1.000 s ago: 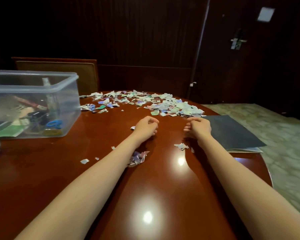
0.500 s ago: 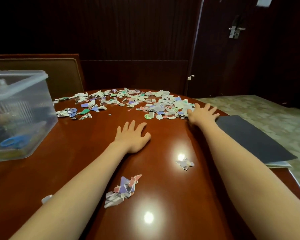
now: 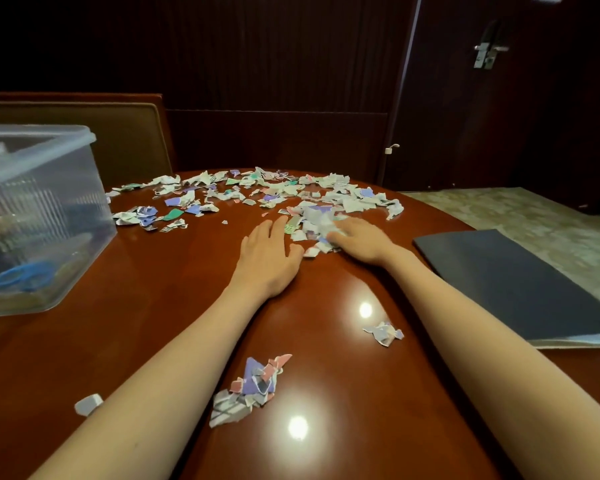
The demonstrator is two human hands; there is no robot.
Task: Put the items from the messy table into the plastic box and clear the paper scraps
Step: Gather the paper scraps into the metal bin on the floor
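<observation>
Legible text: none. Coloured print on the paper scraps (image 3: 257, 195) is too small and blurred to read. Contents behind the wall of the plastic box (image 3: 42, 220) are smeared, so no label resolves. Dark folder (image 3: 510, 282) cover shows no lettering.

Glossy wooden table (image 3: 326, 393), translucent plastic box (image 3: 49, 216), torn paper scraps (image 3: 257, 195), seemingly matt folder (image 3: 516, 285).
</observation>
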